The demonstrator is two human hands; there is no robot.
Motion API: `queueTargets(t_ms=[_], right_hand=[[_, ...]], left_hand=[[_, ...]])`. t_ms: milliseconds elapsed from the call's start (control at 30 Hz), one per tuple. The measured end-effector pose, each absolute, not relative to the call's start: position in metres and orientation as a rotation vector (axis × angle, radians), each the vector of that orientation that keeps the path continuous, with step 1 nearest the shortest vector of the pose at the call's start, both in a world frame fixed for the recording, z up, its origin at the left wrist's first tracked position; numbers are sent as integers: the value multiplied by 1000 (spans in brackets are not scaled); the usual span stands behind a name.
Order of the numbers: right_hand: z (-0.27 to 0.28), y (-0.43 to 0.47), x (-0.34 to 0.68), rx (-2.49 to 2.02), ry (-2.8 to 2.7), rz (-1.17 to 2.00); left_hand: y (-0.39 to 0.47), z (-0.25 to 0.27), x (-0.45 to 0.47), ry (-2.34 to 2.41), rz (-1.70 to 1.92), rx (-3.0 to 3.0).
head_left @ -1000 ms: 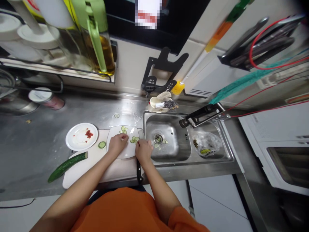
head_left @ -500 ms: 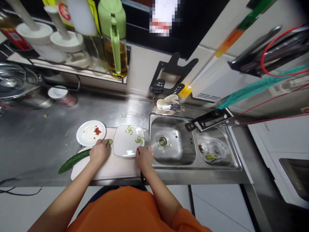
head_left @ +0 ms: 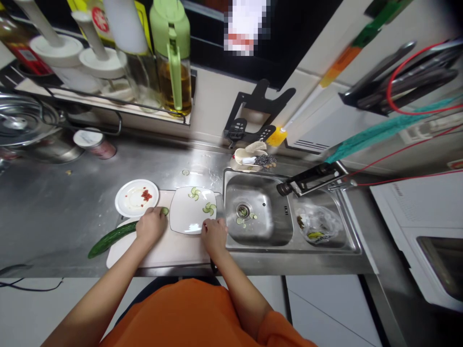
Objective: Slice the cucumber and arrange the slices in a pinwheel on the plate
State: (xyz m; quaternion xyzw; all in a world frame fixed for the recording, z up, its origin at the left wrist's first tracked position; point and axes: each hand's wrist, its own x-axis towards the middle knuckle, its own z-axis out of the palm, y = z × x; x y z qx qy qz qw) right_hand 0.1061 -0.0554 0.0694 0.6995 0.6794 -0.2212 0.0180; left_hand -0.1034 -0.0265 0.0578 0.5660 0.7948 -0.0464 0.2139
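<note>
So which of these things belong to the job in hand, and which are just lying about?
Likely in use:
cucumber slice, at the left hand
square plate, at the right hand
fanned slices
cutting board
long cucumber
round plate with red bits, perhaps

Probably just lying about:
oil bottle
lidded tub
plastic bag

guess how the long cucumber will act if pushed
The cucumber will probably feel stiff, given its thick body. Its rounded sides may let it roll, though its curve and the cutting board under one end could check that.

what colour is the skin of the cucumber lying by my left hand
Dark green; the cucumber shows best in the head view.
</note>
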Motion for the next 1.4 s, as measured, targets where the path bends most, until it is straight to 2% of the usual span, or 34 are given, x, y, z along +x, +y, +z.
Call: queueTargets(t_ms=[333, 567, 700, 833, 1167, 1400], right_hand=[[67, -51, 103, 2209, 2172, -764], [55, -36, 90, 2121, 2516, -1108], [52, -25, 80, 2073, 2602, -1274], [59, -20, 80, 2096, 2458, -1258], [68, -21, 94, 2089, 2400, -1222], [57, -25, 98, 2204, 2225, -1412]], left_hand=[[-28, 49, -121, 2134, 113, 1547], [-25, 60, -126, 1751, 475, 1468], [-19, 64, -109, 1553, 468, 1481], [-15, 67, -94, 1463, 472, 1451], [-12, 57, -69, 1482, 426, 646], [-8, 47, -68, 1414, 494, 555]])
